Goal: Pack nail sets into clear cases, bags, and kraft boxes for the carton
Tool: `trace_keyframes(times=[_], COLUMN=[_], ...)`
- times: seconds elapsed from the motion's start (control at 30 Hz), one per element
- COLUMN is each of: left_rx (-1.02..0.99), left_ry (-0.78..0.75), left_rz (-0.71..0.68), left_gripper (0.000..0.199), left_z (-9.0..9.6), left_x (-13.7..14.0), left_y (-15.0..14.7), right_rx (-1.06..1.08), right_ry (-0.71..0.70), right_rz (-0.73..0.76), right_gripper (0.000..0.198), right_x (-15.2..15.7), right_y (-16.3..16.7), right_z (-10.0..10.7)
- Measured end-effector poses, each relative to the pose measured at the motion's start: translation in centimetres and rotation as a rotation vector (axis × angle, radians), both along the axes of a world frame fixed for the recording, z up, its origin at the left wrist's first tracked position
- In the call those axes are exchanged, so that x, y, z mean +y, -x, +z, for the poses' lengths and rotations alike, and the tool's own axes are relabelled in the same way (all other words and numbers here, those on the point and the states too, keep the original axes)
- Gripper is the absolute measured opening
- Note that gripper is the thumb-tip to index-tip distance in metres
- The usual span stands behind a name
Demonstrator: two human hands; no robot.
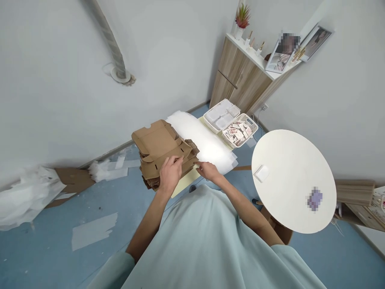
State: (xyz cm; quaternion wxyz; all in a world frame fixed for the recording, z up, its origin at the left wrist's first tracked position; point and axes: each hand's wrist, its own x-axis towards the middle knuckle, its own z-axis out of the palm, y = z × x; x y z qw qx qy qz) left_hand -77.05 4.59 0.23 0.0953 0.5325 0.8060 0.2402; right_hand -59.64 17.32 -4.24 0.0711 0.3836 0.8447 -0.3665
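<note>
A stack of flattened brown cardboard boxes (156, 144) lies in front of me, its uneven layers showing along the near edge. Over the near side of the top box, my left hand (171, 174) is closed, with curled fingers at the cardboard's slotted flap. My right hand (208, 171) pinches at the right corner of the same cardboard, index finger pointing left. The palms and part of the grip are hidden from above. Just behind the boxes is a thick pile of white sheets (200, 136).
Two white baskets (228, 122) stand beyond the sheets, one with clear packets, one with printed cards. To the right is a round white table (291, 172) bearing a small white box (261, 173). A wooden cabinet (240, 76) stands behind. White wrapping (27, 196) lies at left.
</note>
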Motion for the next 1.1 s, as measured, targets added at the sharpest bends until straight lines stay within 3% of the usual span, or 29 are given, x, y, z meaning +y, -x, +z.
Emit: trace_keyframes(times=[0.2, 0.33, 0.43, 0.57, 0.7, 0.8, 0.93, 1.1], left_rx=[0.093, 0.149, 0.147, 0.146, 0.133, 0.093, 0.052, 0.006], left_ry=[-0.331, -0.527, -0.617, -0.665, -0.674, -0.678, -0.634, -0.495], left_rz=[0.056, 0.002, -0.138, -0.403, -0.662, -0.847, -1.068, -1.33], left_gripper=[0.043, 0.041, 0.043, 0.048, 0.054, 0.056, 0.055, 0.054], left_z=[5.3, 8.4, 10.1, 11.0, 10.3, 8.9, 6.2, 1.4], left_x=[0.7, 2.1, 3.9, 7.5, 11.9, 14.9, 18.3, 21.4], left_y=[1.9, 1.6, -0.2, -5.1, -12.6, -19.4, -28.9, -39.9], right_rx=[-0.011, 0.144, 0.338, 0.586, 0.688, 0.672, 0.596, 0.478], right_ry=[0.021, 0.044, 0.035, -0.077, -0.21, -0.277, -0.317, -0.287], right_rz=[0.056, 0.07, -0.054, -0.389, -0.708, -0.876, -1.074, -1.328], right_gripper=[0.044, 0.041, 0.036, 0.039, 0.044, 0.045, 0.042, 0.033], right_x=[0.0, 0.3, 1.7, 4.6, 6.3, 6.4, 6.1, 4.9], right_y=[0.2, -0.8, -3.3, -9.8, -18.6, -25.6, -34.9, -45.7], right_z=[1.1, 3.2, 6.6, 12.9, 17.5, 18.2, 16.4, 11.9])
